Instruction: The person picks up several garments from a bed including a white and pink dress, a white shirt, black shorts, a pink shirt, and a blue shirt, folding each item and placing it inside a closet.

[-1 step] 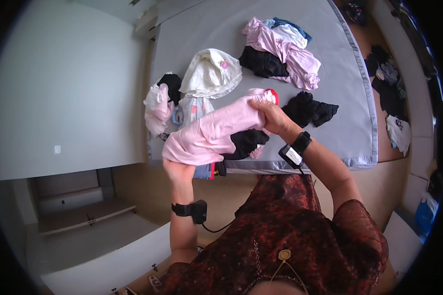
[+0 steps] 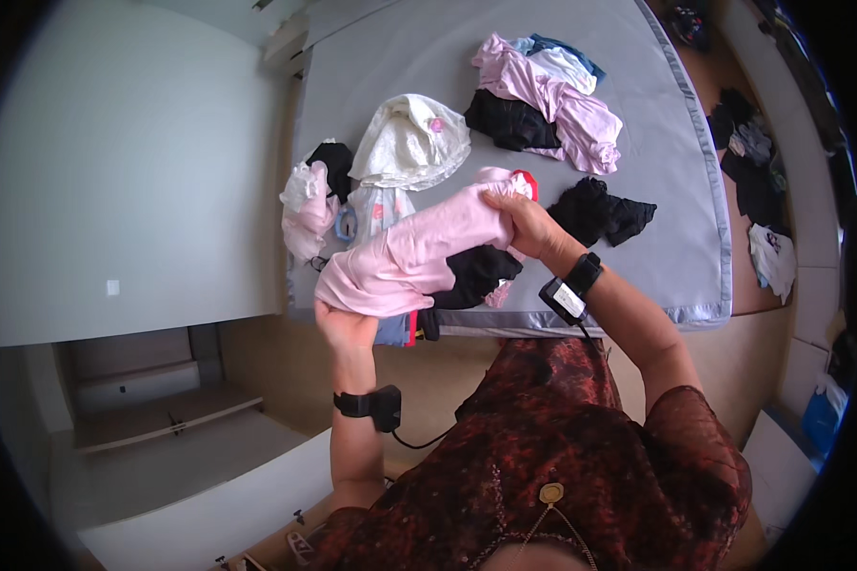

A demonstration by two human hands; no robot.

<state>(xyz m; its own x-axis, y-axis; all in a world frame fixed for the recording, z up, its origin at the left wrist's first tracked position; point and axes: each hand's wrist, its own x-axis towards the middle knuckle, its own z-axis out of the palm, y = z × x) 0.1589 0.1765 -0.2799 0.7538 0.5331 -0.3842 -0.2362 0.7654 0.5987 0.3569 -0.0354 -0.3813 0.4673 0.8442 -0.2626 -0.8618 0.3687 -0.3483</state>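
As right fingers point(image 2: 510, 206) grip one end, pink garment point(image 2: 405, 254) over left hand point(image 2: 348, 328)

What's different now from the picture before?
Nothing I can see has changed. The right hand still grips one end of the pink cloth. The left hand is still at the other end, its fingers hidden. The white garment and lilac cloth lie where they were.

On my feed the change is slight: the whole view slides a touch rightward, and the pink garment point(image 2: 419, 243) creases differently at its left end. Its lower edge sits a little higher there, so I see slightly more of my left grip point(image 2: 346, 326).
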